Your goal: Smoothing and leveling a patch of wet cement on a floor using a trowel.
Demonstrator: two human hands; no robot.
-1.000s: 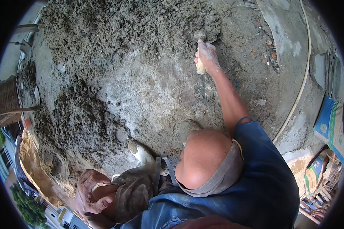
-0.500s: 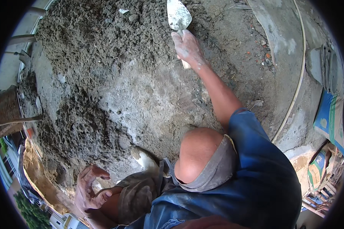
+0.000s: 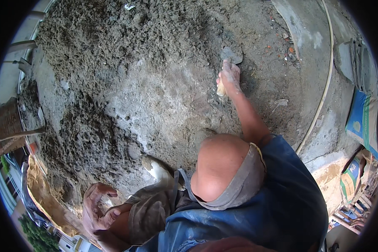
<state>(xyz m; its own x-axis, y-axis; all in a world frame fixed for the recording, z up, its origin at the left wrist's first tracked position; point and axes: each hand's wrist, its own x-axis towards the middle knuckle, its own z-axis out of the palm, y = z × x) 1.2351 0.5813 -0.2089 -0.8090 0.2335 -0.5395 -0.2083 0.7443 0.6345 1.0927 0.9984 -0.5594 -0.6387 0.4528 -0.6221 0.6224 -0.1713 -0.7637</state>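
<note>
Rough grey ground (image 3: 164,94) fills most of the view, with crumbly wet mortar (image 3: 155,27) heaped across its far and left parts. Along the right runs a pale hose (image 3: 332,52), near a blue-and-white bag (image 3: 359,119). One trowel (image 3: 232,54) sits at the mortar's right edge; blade contact cannot be told. Left hand (image 3: 93,206), bare, curls loosely around nothing beside a bent knee. Right hand (image 3: 229,79) grips the trowel's pale handle. Small orange fragments (image 3: 291,49) lie farther right.
</note>
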